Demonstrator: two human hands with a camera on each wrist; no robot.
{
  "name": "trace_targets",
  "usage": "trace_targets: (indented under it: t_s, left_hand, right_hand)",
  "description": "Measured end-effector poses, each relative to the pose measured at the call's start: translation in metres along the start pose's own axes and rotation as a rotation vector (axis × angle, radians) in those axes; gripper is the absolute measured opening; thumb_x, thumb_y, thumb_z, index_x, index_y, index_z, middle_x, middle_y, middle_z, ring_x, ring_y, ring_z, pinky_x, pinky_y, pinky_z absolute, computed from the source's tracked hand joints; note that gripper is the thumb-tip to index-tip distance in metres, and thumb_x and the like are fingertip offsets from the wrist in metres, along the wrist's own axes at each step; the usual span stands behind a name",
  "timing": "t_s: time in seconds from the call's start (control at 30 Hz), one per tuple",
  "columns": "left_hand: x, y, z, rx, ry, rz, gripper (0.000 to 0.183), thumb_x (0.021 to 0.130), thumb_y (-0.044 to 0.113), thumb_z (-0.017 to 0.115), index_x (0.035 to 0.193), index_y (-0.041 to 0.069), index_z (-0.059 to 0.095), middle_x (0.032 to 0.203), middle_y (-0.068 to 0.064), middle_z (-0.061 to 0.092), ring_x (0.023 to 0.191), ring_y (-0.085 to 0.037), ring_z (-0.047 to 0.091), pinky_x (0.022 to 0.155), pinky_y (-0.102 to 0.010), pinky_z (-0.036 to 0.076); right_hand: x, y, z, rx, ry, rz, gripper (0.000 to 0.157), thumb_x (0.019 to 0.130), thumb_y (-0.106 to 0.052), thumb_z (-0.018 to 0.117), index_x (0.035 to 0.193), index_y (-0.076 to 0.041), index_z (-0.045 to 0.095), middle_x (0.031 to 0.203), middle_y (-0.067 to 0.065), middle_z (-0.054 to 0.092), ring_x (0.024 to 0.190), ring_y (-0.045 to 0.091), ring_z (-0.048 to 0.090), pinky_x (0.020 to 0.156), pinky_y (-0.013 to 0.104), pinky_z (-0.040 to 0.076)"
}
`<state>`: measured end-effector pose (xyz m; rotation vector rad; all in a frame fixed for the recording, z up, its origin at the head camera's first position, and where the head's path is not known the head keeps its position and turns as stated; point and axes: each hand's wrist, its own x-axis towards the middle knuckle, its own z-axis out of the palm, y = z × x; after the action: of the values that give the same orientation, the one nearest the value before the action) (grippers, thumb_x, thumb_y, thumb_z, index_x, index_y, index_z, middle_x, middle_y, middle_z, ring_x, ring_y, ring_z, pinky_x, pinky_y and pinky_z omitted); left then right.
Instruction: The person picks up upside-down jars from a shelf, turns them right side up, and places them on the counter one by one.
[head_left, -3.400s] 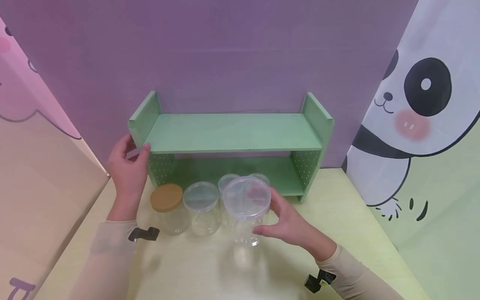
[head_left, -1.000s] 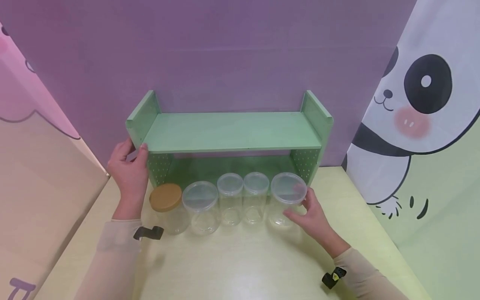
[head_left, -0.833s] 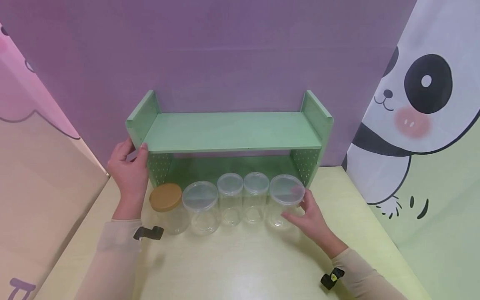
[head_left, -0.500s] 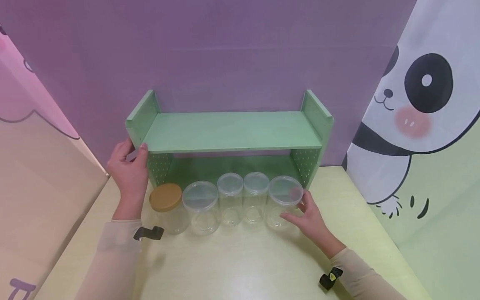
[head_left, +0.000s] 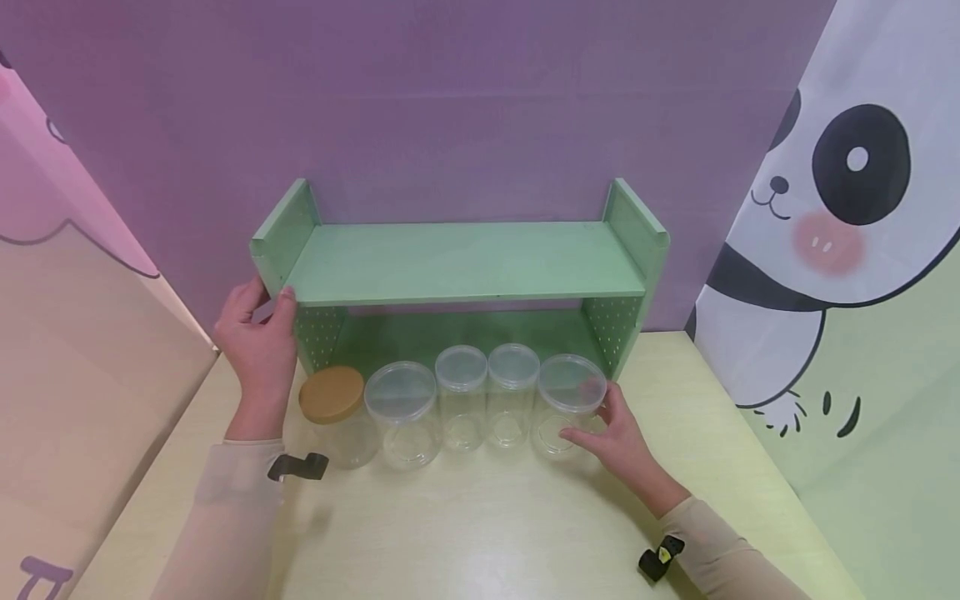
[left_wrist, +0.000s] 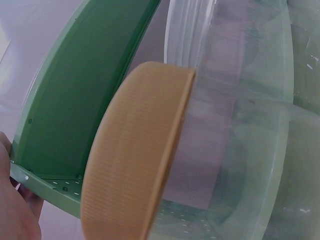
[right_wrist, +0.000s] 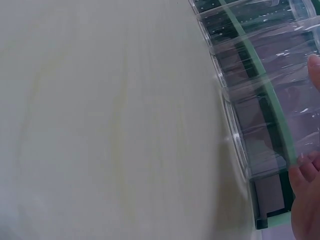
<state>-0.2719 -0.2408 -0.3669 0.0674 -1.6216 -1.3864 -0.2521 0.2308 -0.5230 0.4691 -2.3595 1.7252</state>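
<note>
My left hand [head_left: 258, 342] grips the left side panel of a green two-tier shelf [head_left: 465, 262], thumb on its front edge. At the right end of a row of upright jars, my right hand [head_left: 626, 442] holds a wide clear jar [head_left: 558, 417] with a clear lid, thumb in front. Left of it stand two narrow clear jars [head_left: 461, 408], side by side. Further left come another wide clear jar [head_left: 405, 425] and a jar with a tan lid [head_left: 332, 394]. That tan lid fills much of the left wrist view, and the fingers behind the right jar are partly hidden.
The row stands on a pale wooden table [head_left: 450, 533], in front of the shelf's lower tier [head_left: 450, 329]. A purple wall [head_left: 465, 108] rises behind the shelf. Panda artwork [head_left: 858, 167] covers the right wall.
My right hand has carried the wide clear jar rightward from in front of the narrow jars to the row's right end, then nudged it slightly left and nearer. The left hand stays put.
</note>
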Motion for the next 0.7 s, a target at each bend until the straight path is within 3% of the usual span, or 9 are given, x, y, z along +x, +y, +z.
trace_targets:
  t_s: [0.1, 0.27, 0.37, 0.47, 0.53, 0.67, 0.7]
  left_hand:
    - [0.004, -0.012, 0.0, 0.013, 0.006, 0.001, 0.034, 0.098, -0.001, 0.072, 0.13, 0.006, 0.081, 0.101, 0.018, 0.066, 0.103, -0.007, 0.067, 0.085, -0.013, 0.061]
    - [0.008, -0.023, -0.001, 0.028, 0.0, -0.018, 0.035, 0.1, 0.003, 0.073, 0.132, 0.013, 0.081, 0.103, 0.017, 0.067, 0.105, -0.008, 0.067, 0.086, -0.015, 0.062]
    - [0.008, -0.026, -0.007, 0.035, -0.049, -0.025, 0.036, 0.102, 0.008, 0.074, 0.138, 0.016, 0.079, 0.108, 0.015, 0.068, 0.109, -0.009, 0.067, 0.09, -0.017, 0.062]
    - [0.004, -0.028, -0.019, 0.075, -0.137, -0.014, 0.04, 0.106, 0.016, 0.072, 0.146, 0.016, 0.074, 0.116, 0.01, 0.068, 0.114, -0.008, 0.065, 0.094, -0.016, 0.06]
    - [0.001, -0.029, -0.029, 0.126, -0.203, 0.004, 0.041, 0.109, 0.02, 0.069, 0.15, 0.015, 0.07, 0.126, 0.004, 0.07, 0.117, -0.006, 0.064, 0.096, -0.015, 0.056]
    - [-0.004, -0.031, -0.055, 0.263, -0.342, 0.024, 0.044, 0.114, 0.025, 0.06, 0.157, 0.013, 0.062, 0.145, -0.007, 0.067, 0.128, -0.015, 0.063, 0.104, -0.017, 0.052]
    - [-0.004, -0.033, -0.063, 0.299, -0.381, 0.03, 0.045, 0.115, 0.025, 0.058, 0.158, 0.011, 0.06, 0.149, -0.011, 0.065, 0.133, -0.021, 0.062, 0.11, -0.023, 0.052]
  right_hand:
    - [0.0, -0.001, 0.0, -0.015, 0.0, 0.001, 0.09, 0.082, 0.002, 0.096, 0.155, 0.002, 0.043, 0.149, 0.016, 0.059, 0.137, 0.02, 0.058, 0.121, 0.033, 0.045]
    - [0.002, -0.001, 0.0, -0.036, 0.015, 0.008, 0.091, 0.081, 0.0, 0.097, 0.154, 0.004, 0.044, 0.148, 0.021, 0.059, 0.138, 0.04, 0.057, 0.123, 0.065, 0.039]
    - [0.002, -0.001, -0.001, -0.064, 0.01, 0.021, 0.096, 0.079, -0.004, 0.1, 0.156, 0.003, 0.042, 0.151, 0.023, 0.056, 0.14, 0.046, 0.054, 0.123, 0.072, 0.036]
    - [0.0, 0.001, -0.007, -0.085, 0.011, -0.012, 0.095, 0.08, -0.003, 0.098, 0.156, 0.004, 0.041, 0.151, 0.023, 0.053, 0.138, 0.04, 0.054, 0.121, 0.067, 0.041]
    - [0.0, 0.002, -0.013, -0.095, 0.026, -0.074, 0.084, 0.086, 0.001, 0.092, 0.154, 0.007, 0.043, 0.149, 0.023, 0.054, 0.135, 0.032, 0.054, 0.119, 0.058, 0.046]
    - [0.003, 0.003, -0.035, -0.137, 0.098, -0.224, 0.056, 0.098, 0.009, 0.07, 0.149, 0.013, 0.047, 0.145, 0.028, 0.056, 0.13, 0.028, 0.055, 0.112, 0.029, 0.049]
    - [0.004, 0.003, -0.042, -0.162, 0.115, -0.246, 0.05, 0.101, 0.009, 0.065, 0.147, 0.014, 0.048, 0.143, 0.029, 0.056, 0.13, 0.03, 0.055, 0.11, 0.024, 0.048]
